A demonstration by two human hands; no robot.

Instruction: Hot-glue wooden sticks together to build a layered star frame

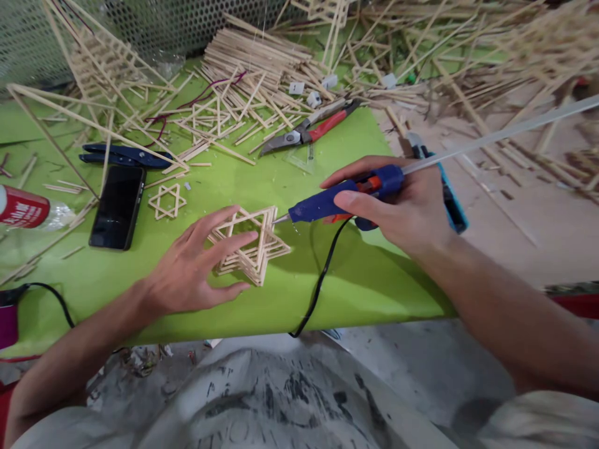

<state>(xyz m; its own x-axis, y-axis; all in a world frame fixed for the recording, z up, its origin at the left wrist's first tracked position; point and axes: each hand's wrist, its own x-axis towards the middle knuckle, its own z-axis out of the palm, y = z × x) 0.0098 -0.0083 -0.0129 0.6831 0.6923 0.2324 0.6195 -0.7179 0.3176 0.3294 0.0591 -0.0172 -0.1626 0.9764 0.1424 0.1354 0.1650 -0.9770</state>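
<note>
My right hand (402, 206) is closed around a blue hot glue gun (322, 201). A long translucent glue stick (496, 141) sticks out of its back end. The gun's metal nozzle meets the upper right of a star-shaped stack of thin wooden sticks (255, 259), or stops just short of it; I cannot tell which. My left hand (201, 262) lies over the stack's left side, fingers spread apart, the index finger reaching across its top. A smaller, flat wooden star (167, 201) lies beyond my left hand.
A black phone (118, 207), dark blue-handled tool (126, 156) and red-white bottle (23, 207) lie left. Red-handled snips (309, 131) lie ahead, before piled wooden sticks (262, 59). The gun's black cord (322, 280) hangs over the green table's (374, 293) near edge. A blue-edged tool (452, 196) lies right.
</note>
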